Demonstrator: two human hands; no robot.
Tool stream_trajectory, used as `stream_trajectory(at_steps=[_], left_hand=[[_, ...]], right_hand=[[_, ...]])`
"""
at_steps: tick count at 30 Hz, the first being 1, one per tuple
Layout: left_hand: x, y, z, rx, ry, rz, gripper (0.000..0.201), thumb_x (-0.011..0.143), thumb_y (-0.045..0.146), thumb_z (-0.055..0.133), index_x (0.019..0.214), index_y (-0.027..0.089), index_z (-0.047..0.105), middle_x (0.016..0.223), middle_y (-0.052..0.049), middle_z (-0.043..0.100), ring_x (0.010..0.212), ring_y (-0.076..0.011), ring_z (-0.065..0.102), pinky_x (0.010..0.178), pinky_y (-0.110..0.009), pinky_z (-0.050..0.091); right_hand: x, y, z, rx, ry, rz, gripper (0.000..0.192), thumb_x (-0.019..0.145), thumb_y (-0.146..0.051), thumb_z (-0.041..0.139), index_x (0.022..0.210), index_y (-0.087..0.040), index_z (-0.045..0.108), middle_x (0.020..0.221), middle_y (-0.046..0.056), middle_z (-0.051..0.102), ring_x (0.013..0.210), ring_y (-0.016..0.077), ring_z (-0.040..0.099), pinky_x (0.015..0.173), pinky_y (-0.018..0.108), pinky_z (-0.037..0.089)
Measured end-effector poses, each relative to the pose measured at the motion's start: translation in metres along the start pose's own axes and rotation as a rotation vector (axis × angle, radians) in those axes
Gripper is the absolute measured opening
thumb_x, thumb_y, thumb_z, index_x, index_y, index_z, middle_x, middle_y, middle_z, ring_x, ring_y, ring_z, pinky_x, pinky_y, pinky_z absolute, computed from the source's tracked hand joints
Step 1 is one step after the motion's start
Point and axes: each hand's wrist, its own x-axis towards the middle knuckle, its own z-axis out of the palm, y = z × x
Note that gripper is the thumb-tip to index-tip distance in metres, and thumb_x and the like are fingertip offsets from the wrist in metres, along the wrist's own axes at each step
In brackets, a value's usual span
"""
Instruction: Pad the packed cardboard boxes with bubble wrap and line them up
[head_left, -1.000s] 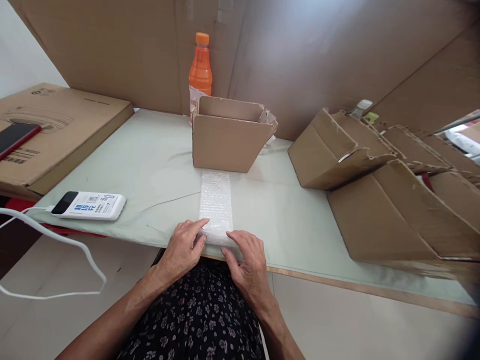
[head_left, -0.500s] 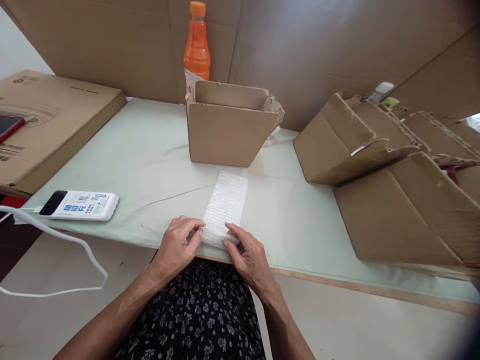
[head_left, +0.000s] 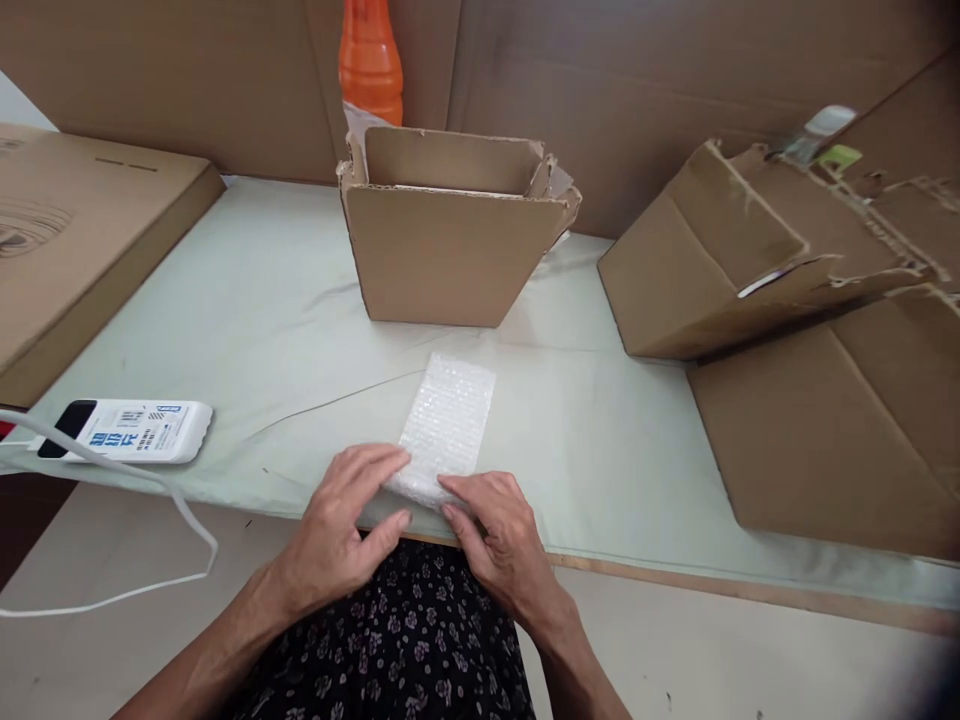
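A strip of clear bubble wrap (head_left: 450, 410) lies near the front edge of the table, its near end folded over into a thicker part. My left hand (head_left: 349, 525) is at the left side of that folded end. Its fingertips touch the wrap, while the thumb is spread away below them, so the hand is open. On the other side, my right hand (head_left: 499, 525) grips the near right corner of the bubble wrap between thumb and fingers. Whether anything lies inside the fold cannot be made out.
An open cardboard box (head_left: 442, 255) stands behind the wrap, with an orange bottle (head_left: 371, 65) beyond it. More cut boxes (head_left: 825, 420) stand at right. A white power bank (head_left: 142, 432) with a cable (head_left: 199, 525) lies at left, near a flat carton (head_left: 112, 260).
My left thumb has moved down, away from the fingers, and no longer pinches the wrap. My right hand stays at its corner. The camera view has tilted down and closer.
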Motion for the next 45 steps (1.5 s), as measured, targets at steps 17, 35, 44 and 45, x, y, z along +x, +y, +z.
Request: stream_trajectory(at_steps=[17, 35, 44, 45], left_hand=[[0.01, -0.008, 0.0, -0.034, -0.084, -0.033, 0.038, 0.097, 0.01, 0.053, 0.135, 0.017, 0.054, 0.109, -0.008, 0.069, 0.103, -0.0214, 0.059, 0.091, -0.037, 0.049], [0.016, 0.012, 0.007, -1.19, 0.109, -0.889, 0.088, 0.085, 0.034, 0.076, 0.158, 0.023, 0.029, 0.11, -0.007, 0.07, 0.099, -0.0195, 0.067, 0.092, -0.033, 0.052], [0.047, 0.019, 0.017, -1.226, 0.097, -0.801, 0.07, 0.085, 0.031, 0.076, 0.149, 0.021, 0.046, 0.105, -0.005, 0.07, 0.093, -0.0154, 0.062, 0.084, -0.025, 0.051], [0.053, 0.019, 0.016, -1.196, 0.092, -0.791, 0.068, 0.084, 0.03, 0.076, 0.146, 0.02, 0.049, 0.105, -0.005, 0.071, 0.092, -0.0156, 0.062, 0.082, -0.025, 0.052]], right_hand=[[0.001, 0.004, -0.012, -0.038, -0.001, 0.077, 0.028, 0.099, -0.024, 0.059, 0.127, -0.023, 0.06, 0.105, 0.006, 0.073, 0.092, 0.0208, 0.066, 0.08, 0.038, 0.051], [0.015, -0.002, 0.001, 0.296, 0.028, 0.333, 0.022, 0.096, -0.032, 0.063, 0.116, -0.025, 0.072, 0.114, 0.006, 0.074, 0.107, 0.0215, 0.069, 0.089, 0.035, 0.058], [0.014, 0.008, -0.007, 0.574, 0.082, 0.553, 0.036, 0.089, -0.046, 0.071, 0.115, -0.021, 0.069, 0.094, 0.005, 0.075, 0.075, 0.0165, 0.069, 0.064, 0.025, 0.057], [0.018, 0.009, -0.009, 0.556, 0.11, 0.554, 0.032, 0.09, -0.045, 0.071, 0.11, -0.021, 0.07, 0.092, 0.004, 0.075, 0.073, 0.0158, 0.069, 0.063, 0.024, 0.057]])
